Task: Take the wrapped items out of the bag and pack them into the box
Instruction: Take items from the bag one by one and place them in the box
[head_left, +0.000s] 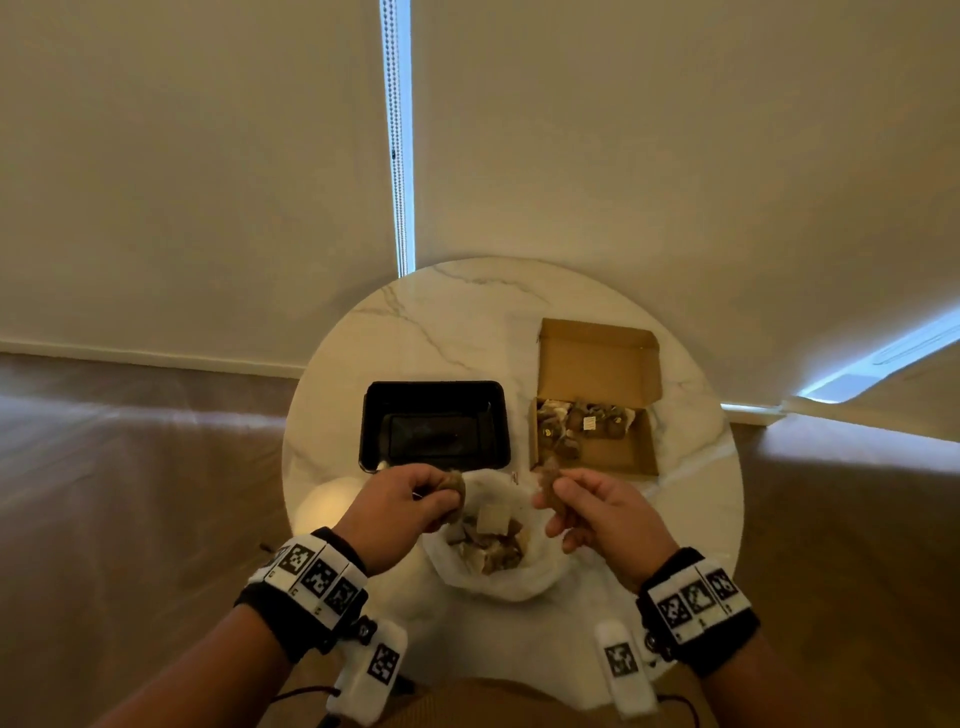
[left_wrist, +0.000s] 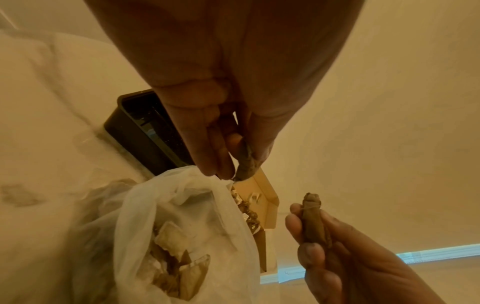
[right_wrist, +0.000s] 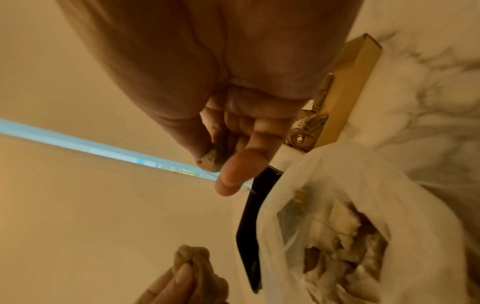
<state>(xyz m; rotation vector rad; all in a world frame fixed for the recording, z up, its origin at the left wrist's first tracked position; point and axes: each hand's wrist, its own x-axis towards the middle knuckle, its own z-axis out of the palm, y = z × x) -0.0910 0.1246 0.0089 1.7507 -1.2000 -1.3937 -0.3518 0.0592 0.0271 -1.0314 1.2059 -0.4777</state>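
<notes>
A white plastic bag (head_left: 540, 577) lies open on the round marble table (head_left: 415, 332), with several brown and cream wrapped items (head_left: 493, 540) inside. My left hand (head_left: 415, 499) hovers above the bag's left side and pinches one brown wrapped item (head_left: 453, 483). To the right of the bag, my right hand (head_left: 587, 506) grips another brown wrapped item (head_left: 546, 480). The cardboard box (head_left: 621, 457) stands open just beyond the right hand, several wrapped items (head_left: 576, 421) in its far half. The left wrist view shows both held items (left_wrist: 246, 164) (left_wrist: 313, 220) over the bag (left_wrist: 166, 197).
An empty black plastic tray (head_left: 434, 423) sits left of the box, just beyond my left hand. The box lid (head_left: 597, 358) stands up at the far side. Roller blinds (head_left: 208, 156) hang behind the table. The table's near edge lies close to my lap.
</notes>
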